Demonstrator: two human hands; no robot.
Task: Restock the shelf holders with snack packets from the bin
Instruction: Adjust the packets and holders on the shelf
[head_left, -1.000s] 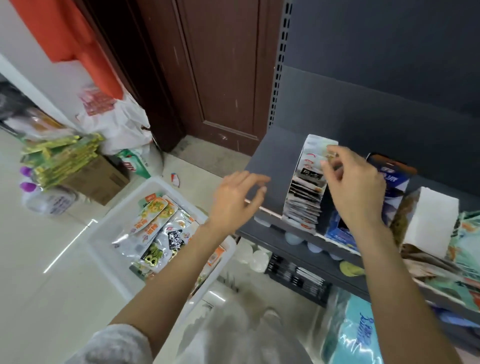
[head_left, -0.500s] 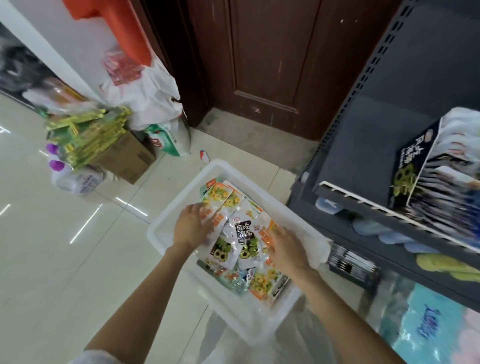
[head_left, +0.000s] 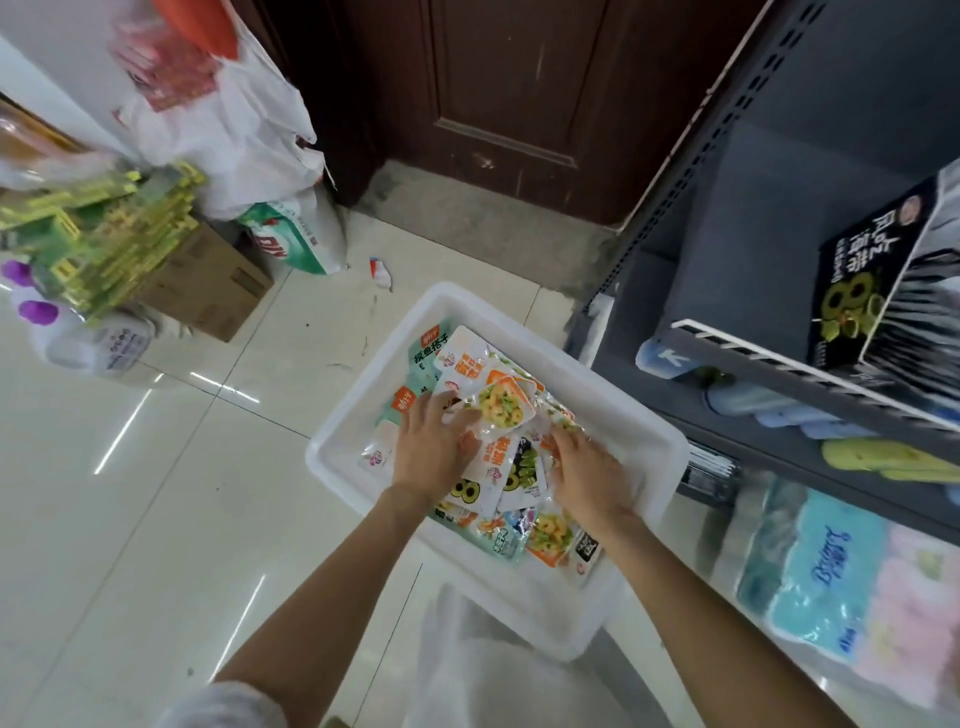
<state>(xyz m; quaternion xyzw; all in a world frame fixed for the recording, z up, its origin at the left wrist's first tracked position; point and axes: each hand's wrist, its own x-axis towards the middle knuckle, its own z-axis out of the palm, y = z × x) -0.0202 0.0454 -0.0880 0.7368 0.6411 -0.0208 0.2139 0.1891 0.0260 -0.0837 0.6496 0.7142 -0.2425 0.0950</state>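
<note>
Both hands, up at the shelf holder (head_left: 883, 291) a second ago, now lie spread on loose snack packets (head_left: 498, 441) mid-bin (head_left: 644, 431); left hand (head_left: 434, 447) and right hand (head_left: 587, 475) pinch nothing, so I expect slippery packets sliding.

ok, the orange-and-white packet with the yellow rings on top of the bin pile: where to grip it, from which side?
Judging by its pose, pinch the packet with the yellow rings at its free right edge, from above and the right. It lies flat and topmost in the white bin; the left hand already covers its left edge, and the right hand sits just below that free edge.
</note>
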